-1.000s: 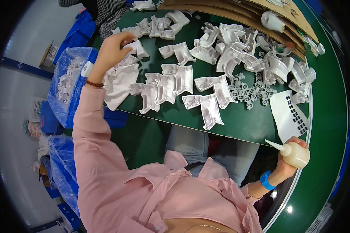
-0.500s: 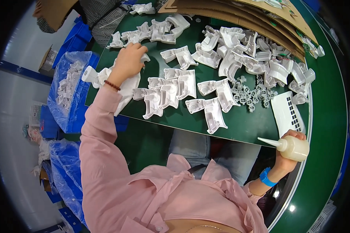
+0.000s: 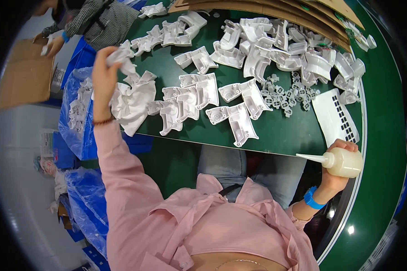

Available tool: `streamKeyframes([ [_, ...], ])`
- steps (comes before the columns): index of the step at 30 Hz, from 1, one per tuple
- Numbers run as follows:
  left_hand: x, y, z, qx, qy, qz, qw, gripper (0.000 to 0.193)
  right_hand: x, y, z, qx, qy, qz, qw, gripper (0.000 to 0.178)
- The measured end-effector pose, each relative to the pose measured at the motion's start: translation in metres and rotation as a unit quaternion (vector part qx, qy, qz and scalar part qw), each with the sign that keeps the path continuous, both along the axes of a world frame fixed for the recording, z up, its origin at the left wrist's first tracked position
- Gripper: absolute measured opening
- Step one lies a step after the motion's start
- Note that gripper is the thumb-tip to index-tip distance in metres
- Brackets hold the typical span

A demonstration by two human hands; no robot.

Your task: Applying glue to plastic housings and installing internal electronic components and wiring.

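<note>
My left hand (image 3: 103,77) is at the left end of the table, its thumb and fingers closed on a white moulded plastic part (image 3: 122,58). Just below it lies a crumpled white cloth (image 3: 131,106). My right hand (image 3: 337,178) grips a squeeze bottle (image 3: 346,162) of pale yellowish liquid, its long nozzle pointing left over the table's front edge. Between the hands, several white L-shaped housings (image 3: 169,115) lie hollow side up in a row. Two more housings (image 3: 240,126) are to their right.
White parts are heaped (image 3: 267,49) at the back right, beside small grey clips (image 3: 287,97) and a white sheet of black pads (image 3: 337,118). Cardboard sheets (image 3: 276,11) are stacked behind. Bagged blue bins (image 3: 72,135) stand left. A co-worker's hand (image 3: 55,45) is above a cardboard box (image 3: 25,74).
My left hand has moved left from the cloth and now holds a white plastic part. The right hand keeps the bottle. The view has shifted slightly; a co-worker's hand and box have appeared at upper left.
</note>
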State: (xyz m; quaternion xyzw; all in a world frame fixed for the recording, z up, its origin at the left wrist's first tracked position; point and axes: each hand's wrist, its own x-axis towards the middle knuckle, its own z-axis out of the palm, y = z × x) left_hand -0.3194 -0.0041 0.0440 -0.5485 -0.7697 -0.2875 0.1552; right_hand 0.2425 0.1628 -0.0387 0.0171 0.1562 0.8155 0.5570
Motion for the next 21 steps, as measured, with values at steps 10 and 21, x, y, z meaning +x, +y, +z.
streamKeyframes([
  [10, 0.265, -0.014, -0.038, 0.159, -0.629, -0.207, 0.732, 0.058, -0.028, -0.007, 0.035, 0.048, 0.031, 0.016, 0.998, 0.009],
  [21, 0.336, -0.002, -0.072, 0.015, -0.607, -0.304, 0.734, 0.044, -0.026, -0.012, 0.021, 0.154, 0.055, -0.024, 0.986, 0.008],
])
